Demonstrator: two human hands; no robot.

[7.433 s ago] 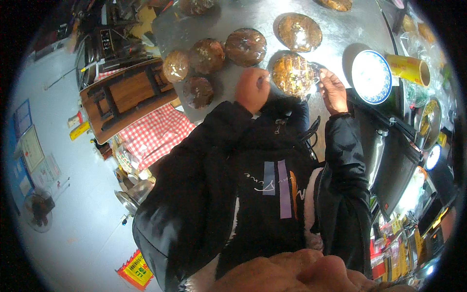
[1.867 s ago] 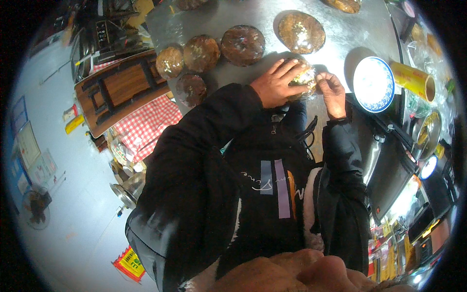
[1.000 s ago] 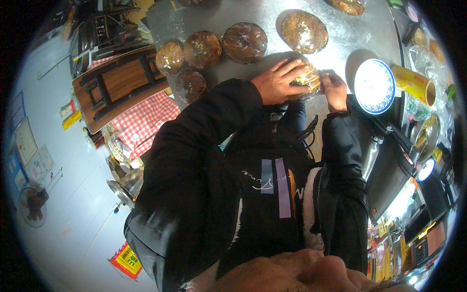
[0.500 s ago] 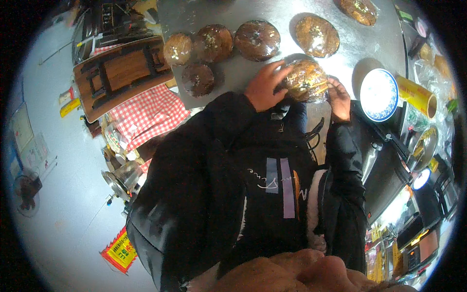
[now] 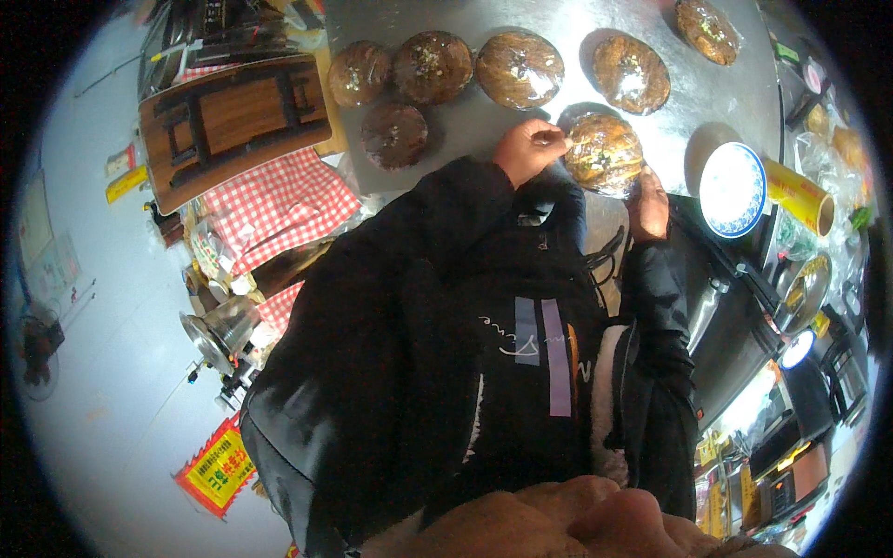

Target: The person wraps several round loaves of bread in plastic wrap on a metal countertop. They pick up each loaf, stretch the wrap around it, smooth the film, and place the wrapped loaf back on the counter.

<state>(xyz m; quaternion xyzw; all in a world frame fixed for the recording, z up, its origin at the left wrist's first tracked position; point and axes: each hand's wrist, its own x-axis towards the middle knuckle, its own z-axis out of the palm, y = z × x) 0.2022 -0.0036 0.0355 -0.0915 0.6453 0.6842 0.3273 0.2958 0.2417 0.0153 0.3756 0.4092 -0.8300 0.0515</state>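
Note:
A round dish of brown, shredded-looking food (image 5: 605, 153) under shiny cling film sits at the near edge of the metal table. My left hand (image 5: 530, 152) is at its left rim, thumb and fingertips pinched together on the film's edge. Against the right rim rests my right hand (image 5: 649, 206), its fingers bent round the side and partly hidden. Several more film-covered dishes stand beyond, among them a glossy brown one (image 5: 520, 71), one to its right (image 5: 631, 74) and a darker one (image 5: 394, 137) at the left.
A white bowl with a blue patterned rim (image 5: 733, 190) stands right of my right hand, beside a yellow roll (image 5: 798, 193). On the left are a brown wooden folding stool or board (image 5: 237, 130) and a red checked cloth (image 5: 279, 205). The metal table (image 5: 465, 139) carries the dishes.
My left hand has gone from spread fingers over the dish to a pinch at its left rim. The right hand has slid lower along the right side. The whole view has shifted slightly.

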